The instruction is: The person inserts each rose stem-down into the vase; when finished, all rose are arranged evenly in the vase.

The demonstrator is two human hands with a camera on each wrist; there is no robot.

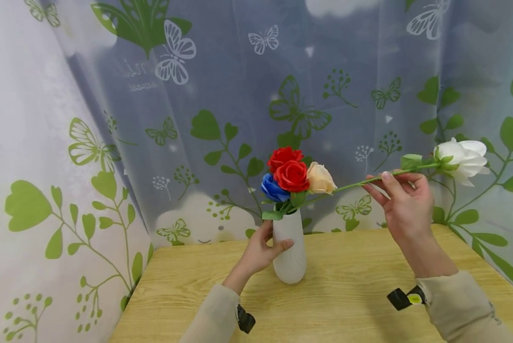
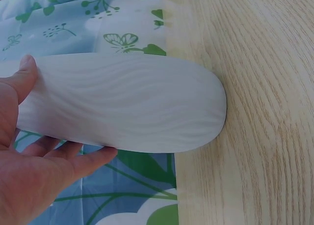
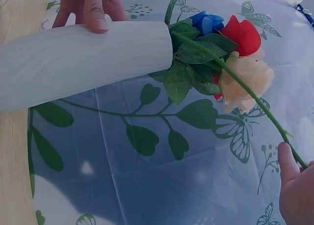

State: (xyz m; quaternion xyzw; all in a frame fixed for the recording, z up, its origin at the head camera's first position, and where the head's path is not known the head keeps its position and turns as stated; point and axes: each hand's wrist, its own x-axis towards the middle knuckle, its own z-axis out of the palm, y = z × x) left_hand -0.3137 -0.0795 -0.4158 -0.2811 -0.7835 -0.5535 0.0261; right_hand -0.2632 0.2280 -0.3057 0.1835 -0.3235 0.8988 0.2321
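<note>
A white, wavy-textured vase [image 1: 291,252] stands on the table, and my left hand [image 1: 258,252] grips its side, thumb in front and fingers behind. Two red roses [image 1: 292,176], a blue rose [image 1: 275,188] and a cream rose [image 1: 321,178] rise from the vase's mouth with green leaves. Off to the right, my right hand [image 1: 406,205] pinches the green stem of a white rose [image 1: 464,159] just below its bloom. That stem slants down leftward past the cream rose to the vase's mouth; leaves hide its lower end in the right wrist view.
The light wooden table [image 1: 337,295] reaches back to a hanging curtain [image 1: 239,85] printed with leaves and butterflies. More of the printed cloth hangs at the left and right sides. Each wrist wears a small black camera [image 1: 245,319].
</note>
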